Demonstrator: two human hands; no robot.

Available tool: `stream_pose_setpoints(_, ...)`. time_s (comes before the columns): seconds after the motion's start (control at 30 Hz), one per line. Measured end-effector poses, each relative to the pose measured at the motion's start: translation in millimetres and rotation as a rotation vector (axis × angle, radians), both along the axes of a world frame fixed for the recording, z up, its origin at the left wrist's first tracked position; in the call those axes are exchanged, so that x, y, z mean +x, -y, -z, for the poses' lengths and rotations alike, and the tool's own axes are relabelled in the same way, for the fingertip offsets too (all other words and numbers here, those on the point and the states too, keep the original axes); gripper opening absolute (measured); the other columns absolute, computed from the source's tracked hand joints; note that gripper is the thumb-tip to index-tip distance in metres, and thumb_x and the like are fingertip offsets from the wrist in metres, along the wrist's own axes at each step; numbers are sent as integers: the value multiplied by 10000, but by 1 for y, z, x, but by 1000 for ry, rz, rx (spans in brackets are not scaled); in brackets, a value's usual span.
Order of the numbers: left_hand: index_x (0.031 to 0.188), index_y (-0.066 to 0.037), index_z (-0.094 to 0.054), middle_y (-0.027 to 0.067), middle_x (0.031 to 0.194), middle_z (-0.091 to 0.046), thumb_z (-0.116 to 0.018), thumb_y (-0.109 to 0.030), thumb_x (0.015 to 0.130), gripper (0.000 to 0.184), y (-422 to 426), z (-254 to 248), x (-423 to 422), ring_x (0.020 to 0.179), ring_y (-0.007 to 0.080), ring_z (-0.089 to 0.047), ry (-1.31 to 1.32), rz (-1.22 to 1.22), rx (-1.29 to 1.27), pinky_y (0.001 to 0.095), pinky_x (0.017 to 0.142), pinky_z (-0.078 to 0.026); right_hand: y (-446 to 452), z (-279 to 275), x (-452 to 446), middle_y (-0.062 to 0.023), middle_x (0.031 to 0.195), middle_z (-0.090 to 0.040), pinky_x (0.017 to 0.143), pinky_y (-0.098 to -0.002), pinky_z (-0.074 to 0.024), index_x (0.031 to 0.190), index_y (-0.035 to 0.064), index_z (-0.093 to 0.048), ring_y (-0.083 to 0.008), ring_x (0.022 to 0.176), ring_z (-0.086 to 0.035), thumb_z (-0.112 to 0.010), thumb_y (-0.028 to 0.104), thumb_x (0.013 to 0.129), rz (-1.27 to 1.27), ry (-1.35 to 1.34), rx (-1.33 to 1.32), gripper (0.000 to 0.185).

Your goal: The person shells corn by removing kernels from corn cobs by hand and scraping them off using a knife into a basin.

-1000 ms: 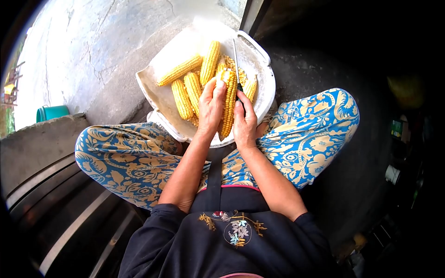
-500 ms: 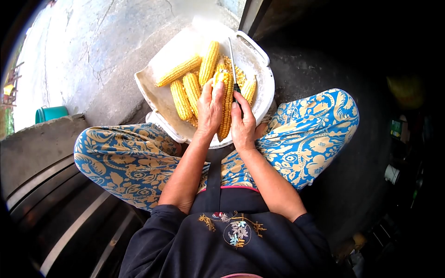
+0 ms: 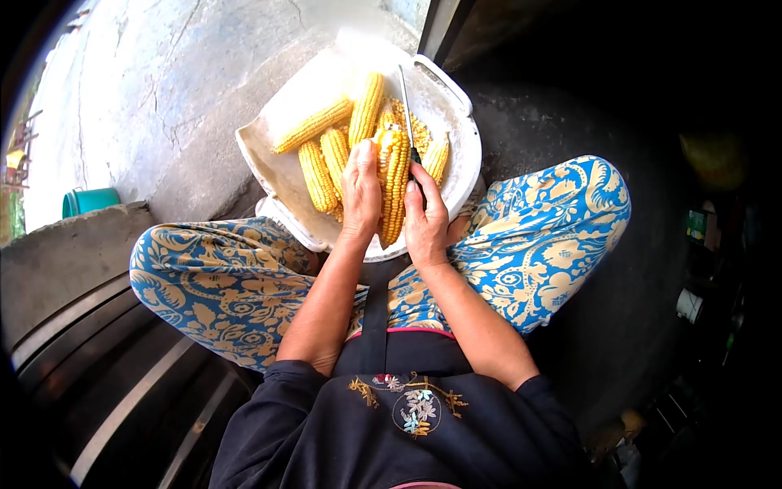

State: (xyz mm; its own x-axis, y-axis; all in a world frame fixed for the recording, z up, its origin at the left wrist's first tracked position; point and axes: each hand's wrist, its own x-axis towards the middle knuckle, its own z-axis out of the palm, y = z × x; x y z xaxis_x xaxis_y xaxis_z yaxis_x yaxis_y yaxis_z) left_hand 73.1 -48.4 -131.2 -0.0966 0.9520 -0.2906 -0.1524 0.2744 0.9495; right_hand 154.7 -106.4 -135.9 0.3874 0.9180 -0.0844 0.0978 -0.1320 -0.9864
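Observation:
My left hand [image 3: 362, 191] grips an ear of corn [image 3: 394, 183] from its left side, thumb near the upper end. The ear points upward over a white basin [image 3: 281, 191], and its top end shows a pale broken patch. My right hand [image 3: 427, 216] is closed around the dark handle of a screwdriver [image 3: 405, 102], its thin metal shaft pointing away from me beside the ear. Other yellow ears of corn [image 3: 314, 125] lie in the basin around my hands. Loose kernels [image 3: 417, 129] show at the basin's far right side.
The basin stands between my bent legs in patterned trousers [image 3: 554, 236]. A concrete floor [image 3: 155, 98] spreads to the upper left, with a green bucket [image 3: 90, 200] at the left. A low concrete ledge [image 3: 73, 244] is by my left knee. Dark floor lies at right.
My left hand has shifted slightly left and its thumb has moved off the front of the ear. The ear has turned a little. My right hand and the screwdriver are almost still.

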Motion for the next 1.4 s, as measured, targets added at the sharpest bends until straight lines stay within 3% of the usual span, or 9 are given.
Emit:
stream_pose_setpoints(0.1,969,-13,-565,20,819,-533,-418,-379,965,394,-7,0,-7,753,100,-470,-55,58,-19,241,682,-403,1,-2,-1,-107,1187,-573,958,-283,-388,1228,-9,-519,-170,1097,-511,-485,100,940,-67,-39,-48,310)
stream_pose_setpoints(0.17,1000,-12,-571,13,836,-548,-456,-367,955,375,-5,-13,-5,760,78,-477,-174,104,-74,221,676,-403,1,-8,0,-108,1188,-574,958,-281,-387,1226,-7,-522,-170,1097,-512,-497,95,935,-94,-20,-34,310)
stream_pose_setpoints(0.23,1026,-14,-573,7,845,-559,-486,-344,948,351,-5,-14,-2,770,65,-485,28,59,-36,216,678,-408,0,-9,0,-109,1190,-574,958,-279,-386,1222,-7,-525,-169,1100,-511,-495,98,937,-95,5,-48,305)
stream_pose_setpoints(0.6,917,-3,-562,-15,785,-513,-440,-356,962,376,-3,5,-3,743,70,-444,144,21,-73,219,667,-385,0,1,-1,-153,1109,-613,901,-317,-437,1172,-5,-556,-235,1019,-586,-501,102,922,-8,-44,-23,277)
stream_pose_setpoints(0.77,849,-15,-565,0,784,-526,-467,-366,945,377,-7,-8,-5,738,81,-458,146,-10,-124,223,662,-386,2,5,-2,-147,1098,-614,894,-312,-438,1167,1,-560,-224,1010,-587,-503,98,921,-4,-137,-72,271)
stream_pose_setpoints(0.83,840,-8,-565,12,779,-537,-488,-363,929,374,-9,-27,-4,742,85,-471,-3,72,-206,231,666,-393,2,3,-2,-145,1090,-616,890,-312,-440,1163,4,-563,-224,1003,-589,-504,96,920,-23,-145,-93,267)
stream_pose_setpoints(1.0,895,-14,-554,14,800,-528,-484,-346,922,340,-7,-17,-2,747,92,-466,78,47,-149,237,678,-393,2,8,-2,-144,1060,-621,871,-317,-449,1151,11,-572,-234,978,-597,-498,91,920,-31,2,-22,255)
stream_pose_setpoints(1.17,954,-31,-531,18,849,-492,-402,-310,925,309,-5,-1,-1,775,112,-439,97,50,-98,253,719,-375,3,9,-1,-145,1057,-622,873,-316,-448,1151,9,-571,-235,983,-594,-491,101,924,-28,-4,-41,257)
stream_pose_setpoints(1.4,1025,-25,-535,20,844,-481,-408,-298,906,324,-2,-5,1,779,119,-437,203,39,-190,257,721,-370,2,8,1,-136,1094,-617,893,-306,-436,1166,4,-561,-215,1004,-582,-458,128,942,-15,-58,-76,276)
